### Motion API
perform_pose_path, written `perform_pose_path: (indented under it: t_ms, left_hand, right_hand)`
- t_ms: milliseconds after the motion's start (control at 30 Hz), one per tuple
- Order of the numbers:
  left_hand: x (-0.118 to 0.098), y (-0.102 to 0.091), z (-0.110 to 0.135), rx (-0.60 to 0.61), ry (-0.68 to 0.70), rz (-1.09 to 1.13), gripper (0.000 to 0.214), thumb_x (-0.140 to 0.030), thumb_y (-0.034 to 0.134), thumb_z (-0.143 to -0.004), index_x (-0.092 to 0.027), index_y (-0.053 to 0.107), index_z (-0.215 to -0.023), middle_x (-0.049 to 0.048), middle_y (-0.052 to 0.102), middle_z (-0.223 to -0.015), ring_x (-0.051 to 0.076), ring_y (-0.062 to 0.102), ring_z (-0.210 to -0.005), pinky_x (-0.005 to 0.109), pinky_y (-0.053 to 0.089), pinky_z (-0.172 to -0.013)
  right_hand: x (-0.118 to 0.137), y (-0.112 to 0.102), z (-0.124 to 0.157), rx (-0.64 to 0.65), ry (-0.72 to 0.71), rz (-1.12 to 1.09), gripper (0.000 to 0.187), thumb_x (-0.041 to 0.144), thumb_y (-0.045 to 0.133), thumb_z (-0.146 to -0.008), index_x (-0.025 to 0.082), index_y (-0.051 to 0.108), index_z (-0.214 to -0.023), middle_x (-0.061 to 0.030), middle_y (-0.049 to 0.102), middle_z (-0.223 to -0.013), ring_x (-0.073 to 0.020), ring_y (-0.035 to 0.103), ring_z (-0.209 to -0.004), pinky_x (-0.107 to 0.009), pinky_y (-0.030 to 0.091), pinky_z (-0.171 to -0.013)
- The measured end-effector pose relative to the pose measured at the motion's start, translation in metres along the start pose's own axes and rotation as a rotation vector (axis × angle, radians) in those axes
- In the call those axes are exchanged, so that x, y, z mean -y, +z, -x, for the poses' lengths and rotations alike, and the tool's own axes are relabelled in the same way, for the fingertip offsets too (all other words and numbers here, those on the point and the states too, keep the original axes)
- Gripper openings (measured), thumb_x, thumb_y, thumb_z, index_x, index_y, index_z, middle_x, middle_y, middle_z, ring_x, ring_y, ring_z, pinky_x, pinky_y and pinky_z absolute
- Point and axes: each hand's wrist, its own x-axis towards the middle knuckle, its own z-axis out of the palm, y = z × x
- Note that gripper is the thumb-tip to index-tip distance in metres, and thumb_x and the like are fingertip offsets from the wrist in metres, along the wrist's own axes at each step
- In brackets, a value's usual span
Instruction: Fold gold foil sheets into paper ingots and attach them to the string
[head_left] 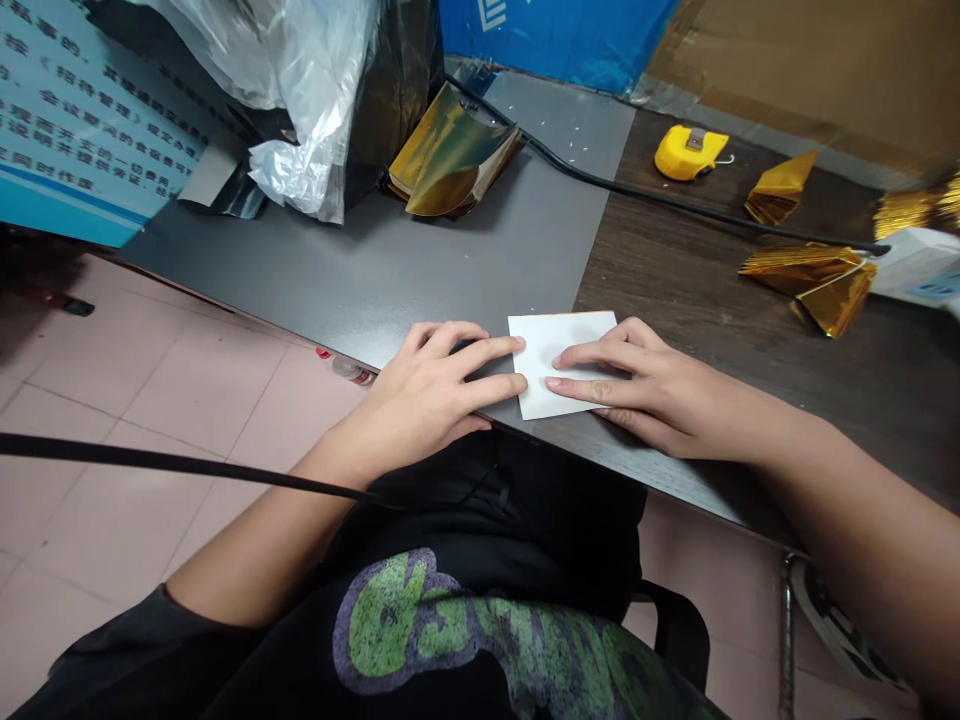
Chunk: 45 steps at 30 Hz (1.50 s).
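Paper (561,345) flat under left hand (427,392) and right hand (646,395)

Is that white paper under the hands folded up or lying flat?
Flat: the white paper lies on the table, with the left hand and right hand pressing it. Whether it is doubled, cannot tell.

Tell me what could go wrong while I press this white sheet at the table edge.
The white rectangular paper sheet lies right at the dark wooden table's near edge. If the left hand or right hand slips, it may slide off to the floor. Uneven pressure from the fingers could crease it crooked.
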Motion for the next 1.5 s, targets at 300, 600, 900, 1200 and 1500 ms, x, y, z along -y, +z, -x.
perform_pose_path:
  t_ms: [300,600,900,1200,1500]
  left_hand:
    - [0.0006,0.0007,-0.0001,-0.010,-0.004,0.018,0.052,-0.035,0.078,-0.084,-0.033,0.056,-0.131,-0.0025,0.051,-0.154,0.028,0.048,-0.128,0.044,0.038,-0.095]
    - [0.0004,0.0001,0.0004,-0.016,-0.003,0.016,0.052,-0.035,0.077,-0.084,-0.032,0.056,-0.132,-0.0015,0.051,-0.154,0.028,0.048,-0.127,0.043,0.038,-0.095]
    - [0.0001,0.0011,-0.0009,-0.014,0.000,0.013,0.055,-0.035,0.078,-0.083,-0.033,0.056,-0.134,-0.0002,0.051,-0.154,0.029,0.048,-0.127,0.043,0.038,-0.095]
    - [0.0016,0.0015,0.0013,-0.012,-0.002,0.007,0.058,-0.035,0.078,-0.083,-0.035,0.054,-0.136,-0.0020,0.051,-0.153,0.027,0.047,-0.127,0.043,0.038,-0.095]
    - [0.0011,0.0009,0.0005,-0.005,0.001,0.026,0.055,-0.034,0.076,-0.085,-0.033,0.055,-0.136,0.0018,0.051,-0.153,0.029,0.048,-0.127,0.044,0.038,-0.097]
  right_hand:
    - [0.0014,-0.0021,-0.0020,0.019,0.010,0.012,0.059,0.012,0.048,-0.097,0.032,0.047,-0.152,-0.0122,0.059,-0.136,-0.0263,0.048,-0.105,-0.046,0.046,-0.089]
    - [0.0006,-0.0030,-0.0025,0.024,0.003,0.005,0.062,0.011,0.047,-0.097,0.034,0.043,-0.155,-0.0120,0.057,-0.137,-0.0263,0.048,-0.106,-0.047,0.045,-0.090]
    - [0.0000,-0.0059,-0.0027,0.025,0.007,-0.046,0.064,0.010,0.047,-0.097,0.035,0.042,-0.155,-0.0105,0.057,-0.138,-0.0257,0.047,-0.107,-0.047,0.044,-0.093]
    - [0.0004,-0.0060,-0.0021,0.024,0.027,-0.039,0.063,0.011,0.047,-0.097,0.037,0.044,-0.154,-0.0108,0.058,-0.138,-0.0260,0.050,-0.110,-0.047,0.047,-0.092]
    - [0.0004,-0.0050,-0.0014,0.024,0.039,-0.035,0.060,0.013,0.047,-0.097,0.037,0.047,-0.152,-0.0103,0.058,-0.138,-0.0262,0.051,-0.109,-0.048,0.048,-0.091]
